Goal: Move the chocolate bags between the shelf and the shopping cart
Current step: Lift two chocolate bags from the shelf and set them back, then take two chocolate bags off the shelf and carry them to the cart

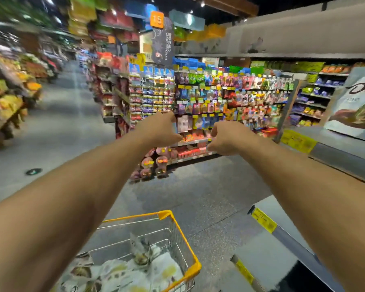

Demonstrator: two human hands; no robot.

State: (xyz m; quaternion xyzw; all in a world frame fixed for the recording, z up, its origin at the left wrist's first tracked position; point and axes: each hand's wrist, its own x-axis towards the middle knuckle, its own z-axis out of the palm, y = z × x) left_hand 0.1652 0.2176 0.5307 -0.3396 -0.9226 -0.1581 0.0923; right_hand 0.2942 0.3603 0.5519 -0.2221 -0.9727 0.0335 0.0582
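Note:
Both my arms stretch forward at chest height above the aisle floor. My left hand (160, 129) and my right hand (226, 138) hang in the air a little apart, fingers loosely curled, and hold nothing. Below them, at the bottom of the view, stands the shopping cart (181, 234) with a yellow rim and wire walls. Several white chocolate bags (135, 268) lie piled inside it. On the shelf at the right edge stands one large white chocolate bag (354, 102) with a brown picture on its front.
The grey shelf (333, 144) on my right carries yellow price tags (263, 220) on its front edges. Across the aisle a display of hanging sweets (219, 98) fills the middle. Bare floor lies between cart and display. Produce stands (9, 98) line the left.

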